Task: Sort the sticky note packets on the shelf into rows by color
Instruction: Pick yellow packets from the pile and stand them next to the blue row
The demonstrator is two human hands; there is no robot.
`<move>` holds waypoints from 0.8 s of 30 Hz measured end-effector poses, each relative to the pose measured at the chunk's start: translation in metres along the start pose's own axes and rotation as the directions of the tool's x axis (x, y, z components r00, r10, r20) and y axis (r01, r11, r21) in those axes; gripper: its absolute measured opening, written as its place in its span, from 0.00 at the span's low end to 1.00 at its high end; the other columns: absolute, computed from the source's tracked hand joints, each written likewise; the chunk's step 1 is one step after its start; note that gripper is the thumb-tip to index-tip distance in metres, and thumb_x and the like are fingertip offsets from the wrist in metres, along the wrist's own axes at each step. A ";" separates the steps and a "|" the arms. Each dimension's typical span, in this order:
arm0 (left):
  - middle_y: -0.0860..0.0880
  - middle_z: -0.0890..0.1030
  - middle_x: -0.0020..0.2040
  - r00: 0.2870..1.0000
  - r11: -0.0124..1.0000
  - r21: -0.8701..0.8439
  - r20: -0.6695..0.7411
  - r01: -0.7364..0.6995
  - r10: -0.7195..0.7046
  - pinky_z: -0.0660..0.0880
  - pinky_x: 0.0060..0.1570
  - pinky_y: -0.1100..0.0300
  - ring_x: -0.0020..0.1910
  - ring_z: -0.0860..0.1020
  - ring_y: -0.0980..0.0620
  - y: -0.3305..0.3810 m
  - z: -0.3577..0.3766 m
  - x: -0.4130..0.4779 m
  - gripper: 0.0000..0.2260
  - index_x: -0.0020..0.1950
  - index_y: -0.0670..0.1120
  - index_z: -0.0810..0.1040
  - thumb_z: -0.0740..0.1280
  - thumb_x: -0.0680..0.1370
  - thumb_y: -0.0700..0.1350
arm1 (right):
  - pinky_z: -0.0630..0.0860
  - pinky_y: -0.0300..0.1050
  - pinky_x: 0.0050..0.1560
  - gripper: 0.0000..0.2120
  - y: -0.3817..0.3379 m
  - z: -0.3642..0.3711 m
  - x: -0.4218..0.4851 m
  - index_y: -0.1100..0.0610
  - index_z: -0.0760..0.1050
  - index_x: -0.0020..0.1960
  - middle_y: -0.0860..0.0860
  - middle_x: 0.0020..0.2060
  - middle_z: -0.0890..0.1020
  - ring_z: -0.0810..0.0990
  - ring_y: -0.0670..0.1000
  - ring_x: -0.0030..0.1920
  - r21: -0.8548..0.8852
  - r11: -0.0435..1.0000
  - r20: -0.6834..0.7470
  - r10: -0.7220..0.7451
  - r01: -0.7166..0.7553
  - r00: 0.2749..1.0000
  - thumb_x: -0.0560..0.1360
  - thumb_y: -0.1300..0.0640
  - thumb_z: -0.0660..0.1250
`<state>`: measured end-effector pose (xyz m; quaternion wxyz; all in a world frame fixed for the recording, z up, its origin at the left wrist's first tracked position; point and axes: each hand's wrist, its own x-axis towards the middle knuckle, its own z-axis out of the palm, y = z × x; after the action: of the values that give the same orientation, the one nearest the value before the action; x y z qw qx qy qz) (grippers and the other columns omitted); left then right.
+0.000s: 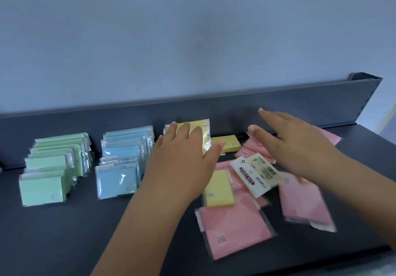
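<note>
Yellow packets (pixel 206 131) right of the blue row (pixel 122 158) sit under the left hand (pixel 182 160), fingers straight; right hand (pixel 295 145), fingers outspread, hovers farther right.

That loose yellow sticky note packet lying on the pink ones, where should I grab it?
Probably from above, pinching the long sides of the yellow packet toward its near end. It lies flat on a pink packet, a thick block with exposed sides, and the labelled packet crowds only its far right corner.
</note>
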<state>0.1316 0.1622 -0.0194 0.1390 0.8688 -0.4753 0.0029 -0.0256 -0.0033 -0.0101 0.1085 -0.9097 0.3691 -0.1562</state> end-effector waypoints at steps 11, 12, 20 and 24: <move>0.50 0.76 0.70 0.966 0.991 -0.132 -0.256 0.002 -0.037 0.62 0.73 0.54 0.75 0.66 0.50 0.105 0.028 0.000 0.25 0.67 0.47 0.77 0.54 0.83 0.63 | 0.61 0.46 0.72 0.32 0.106 -0.049 -0.024 0.49 0.62 0.81 0.45 0.79 0.65 0.61 0.47 0.79 -0.010 1.000 0.027 0.007 -0.007 1.000 0.81 0.35 0.54; 0.50 0.76 0.69 0.961 0.989 -0.147 -0.272 0.005 -0.046 0.62 0.73 0.55 0.74 0.67 0.49 0.112 0.032 -0.001 0.24 0.66 0.46 0.78 0.55 0.84 0.62 | 0.61 0.45 0.72 0.32 0.115 -0.052 -0.025 0.49 0.62 0.81 0.45 0.79 0.65 0.60 0.47 0.79 -0.013 1.000 0.030 0.007 -0.006 1.000 0.81 0.35 0.53; 0.51 0.70 0.76 0.975 0.981 -0.188 -0.221 -0.044 0.002 0.58 0.76 0.55 0.79 0.60 0.51 0.154 0.045 0.001 0.26 0.73 0.49 0.74 0.54 0.82 0.62 | 0.64 0.47 0.72 0.30 0.156 -0.059 -0.027 0.48 0.66 0.78 0.44 0.76 0.69 0.64 0.46 0.77 0.008 1.000 0.044 0.003 -0.003 0.999 0.81 0.35 0.54; 0.53 0.71 0.75 0.980 0.973 -0.212 -0.192 -0.087 0.046 0.58 0.75 0.57 0.78 0.60 0.53 0.165 0.043 0.013 0.26 0.72 0.50 0.74 0.53 0.81 0.63 | 0.69 0.50 0.70 0.30 0.163 -0.060 -0.020 0.47 0.69 0.75 0.44 0.67 0.76 0.66 0.48 0.76 -0.058 0.998 0.058 -0.015 0.018 0.998 0.80 0.32 0.51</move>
<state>-0.0032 0.0563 -0.0197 0.2776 0.8276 -0.4865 0.0363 -0.1649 -0.1087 -0.0094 0.0912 -0.9196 0.3627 -0.1201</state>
